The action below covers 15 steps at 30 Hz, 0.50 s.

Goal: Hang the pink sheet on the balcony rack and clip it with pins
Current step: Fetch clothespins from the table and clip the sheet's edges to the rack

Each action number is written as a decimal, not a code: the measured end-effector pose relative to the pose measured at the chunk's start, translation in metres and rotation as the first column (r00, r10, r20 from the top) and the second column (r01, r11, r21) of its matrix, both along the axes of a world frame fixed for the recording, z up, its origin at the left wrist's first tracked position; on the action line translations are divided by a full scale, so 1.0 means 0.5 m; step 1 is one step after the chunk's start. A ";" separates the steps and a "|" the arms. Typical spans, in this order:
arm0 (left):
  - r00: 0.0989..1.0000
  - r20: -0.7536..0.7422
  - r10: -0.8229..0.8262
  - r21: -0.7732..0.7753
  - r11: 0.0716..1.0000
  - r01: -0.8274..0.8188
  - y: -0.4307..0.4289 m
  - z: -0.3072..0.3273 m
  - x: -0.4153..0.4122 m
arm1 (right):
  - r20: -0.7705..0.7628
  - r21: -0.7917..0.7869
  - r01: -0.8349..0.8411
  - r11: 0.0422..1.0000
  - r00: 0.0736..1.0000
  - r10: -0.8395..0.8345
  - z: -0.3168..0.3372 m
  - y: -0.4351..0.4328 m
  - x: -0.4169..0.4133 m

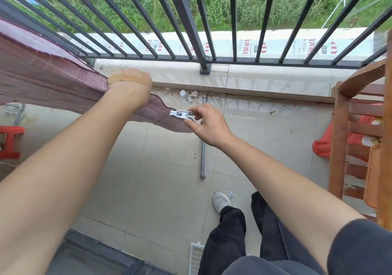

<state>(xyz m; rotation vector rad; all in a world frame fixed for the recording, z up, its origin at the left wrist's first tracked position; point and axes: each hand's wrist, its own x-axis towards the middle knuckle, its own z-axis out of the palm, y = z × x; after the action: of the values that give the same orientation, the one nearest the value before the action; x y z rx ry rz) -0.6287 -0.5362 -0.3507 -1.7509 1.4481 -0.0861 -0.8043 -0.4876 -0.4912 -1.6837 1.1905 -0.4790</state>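
Note:
The pink sheet hangs stretched across the left of the view, its top edge running from the far left toward the middle. My left hand grips that top edge, fingers curled over it and hidden behind the fabric. A white clothes pin sits at the sheet's right end, pinched between thumb and fingers of my right hand. The pin's jaws point left onto the fabric edge. The rack line itself is hidden under the sheet.
A dark metal railing closes the balcony ahead above a tiled ledge. A grey pipe lies on the floor. A wooden frame with orange items stands at right, a red stool at left. My legs are below.

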 end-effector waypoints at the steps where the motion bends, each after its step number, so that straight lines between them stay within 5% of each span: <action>1: 1.000 -0.022 0.012 -0.028 1.000 -0.013 -0.004 -0.002 0.004 | -0.004 -0.007 -0.003 1.000 1.000 0.003 -0.001 -0.001 -0.003; 15: 0.967 -0.217 -0.136 0.041 0.988 0.148 0.005 0.014 0.038 | 0.050 -0.069 -0.069 0.995 0.996 0.072 0.001 -0.017 0.029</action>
<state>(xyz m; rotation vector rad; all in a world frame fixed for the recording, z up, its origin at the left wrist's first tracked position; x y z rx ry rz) -0.6099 -0.5336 -0.3437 -1.6477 1.7147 0.0707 -0.7898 -0.4962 -0.4906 -1.7536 1.0843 -0.5209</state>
